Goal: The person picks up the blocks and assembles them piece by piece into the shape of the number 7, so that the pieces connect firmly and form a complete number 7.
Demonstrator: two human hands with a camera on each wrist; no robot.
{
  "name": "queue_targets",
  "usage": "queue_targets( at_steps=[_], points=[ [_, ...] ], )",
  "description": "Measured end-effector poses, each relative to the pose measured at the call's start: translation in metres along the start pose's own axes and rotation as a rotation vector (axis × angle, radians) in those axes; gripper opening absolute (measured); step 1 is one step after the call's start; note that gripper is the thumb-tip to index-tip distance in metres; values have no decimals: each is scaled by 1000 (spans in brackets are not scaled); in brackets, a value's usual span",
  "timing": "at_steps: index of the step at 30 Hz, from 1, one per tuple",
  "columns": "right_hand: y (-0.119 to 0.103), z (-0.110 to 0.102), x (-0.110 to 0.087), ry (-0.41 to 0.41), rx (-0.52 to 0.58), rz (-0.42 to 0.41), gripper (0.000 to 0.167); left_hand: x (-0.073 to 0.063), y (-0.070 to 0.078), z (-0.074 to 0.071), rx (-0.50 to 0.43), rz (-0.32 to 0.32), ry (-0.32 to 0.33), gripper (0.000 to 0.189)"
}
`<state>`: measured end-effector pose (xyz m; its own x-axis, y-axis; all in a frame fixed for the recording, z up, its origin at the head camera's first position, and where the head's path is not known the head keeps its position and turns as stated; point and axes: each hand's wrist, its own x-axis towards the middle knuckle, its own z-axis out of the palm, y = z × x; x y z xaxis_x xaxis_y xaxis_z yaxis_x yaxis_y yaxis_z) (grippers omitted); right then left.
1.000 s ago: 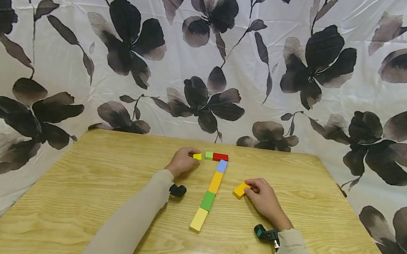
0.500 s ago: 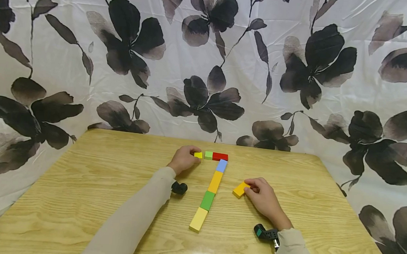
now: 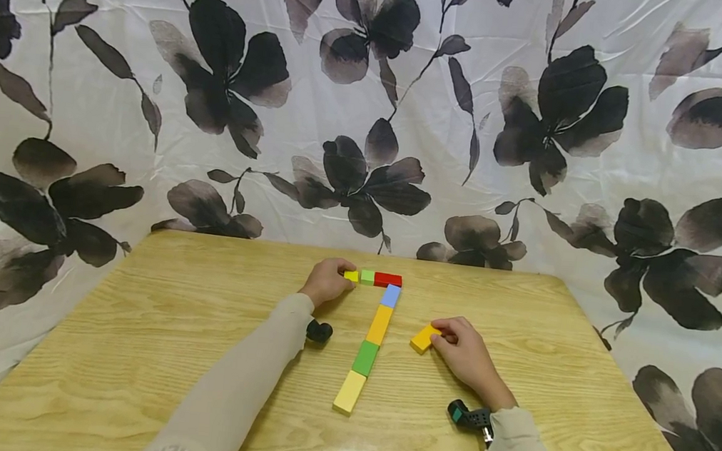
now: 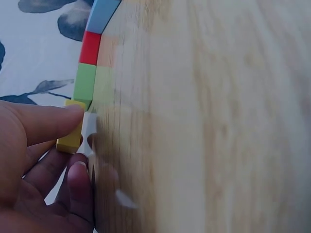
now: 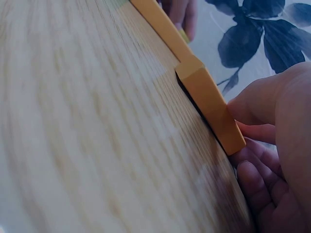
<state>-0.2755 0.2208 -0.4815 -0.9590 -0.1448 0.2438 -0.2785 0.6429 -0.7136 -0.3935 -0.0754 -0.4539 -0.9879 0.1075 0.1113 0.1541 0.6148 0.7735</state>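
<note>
My left hand [image 3: 327, 281] pinches a small yellow block [image 4: 72, 132] between thumb and fingers, just left of a light green block [image 3: 367, 277]. A red block [image 3: 388, 279] lies against the green one's right side. On the right, my right hand [image 3: 465, 349] grips the end of an orange-yellow block [image 5: 209, 109], tilted low over the table. Between the hands a slanting row runs toward me: a blue block [image 3: 390, 296], an orange block [image 3: 380, 325], a green block [image 3: 365, 358] and a pale yellow block [image 3: 349, 393], set end to end.
The wooden table [image 3: 201, 283] reaches back to a white floral cloth [image 3: 371, 112] that hangs behind and at both sides. Black cameras are strapped at the left wrist [image 3: 319, 332] and right wrist [image 3: 470, 415].
My left hand has shifted slightly right with the yellow block, bringing it closer to the light green block. My right hand keeps its place with the orange-yellow block.
</note>
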Motion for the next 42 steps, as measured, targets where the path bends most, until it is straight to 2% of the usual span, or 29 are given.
queue_targets(
  at_steps=[6, 14, 24, 36, 42],
  points=[
    [1, 2, 0, 2, 9, 2, 27, 5, -1, 2, 39, -3, -16, 35],
    [-1, 4, 0, -3, 49, -10, 27, 4, -1, 1, 57, -21, -15, 36],
    [-1, 5, 1, 1, 37, -14, 26, 6, -1, 0, 78, -14, -16, 37],
    [0, 3, 1, 5, 27, -11, 26, 7, -1, 2, 86, -3, -20, 42],
    [3, 0, 1, 4, 24, -17, 27, 8, -3, 5, 51, 14, -6, 45]
  ],
)
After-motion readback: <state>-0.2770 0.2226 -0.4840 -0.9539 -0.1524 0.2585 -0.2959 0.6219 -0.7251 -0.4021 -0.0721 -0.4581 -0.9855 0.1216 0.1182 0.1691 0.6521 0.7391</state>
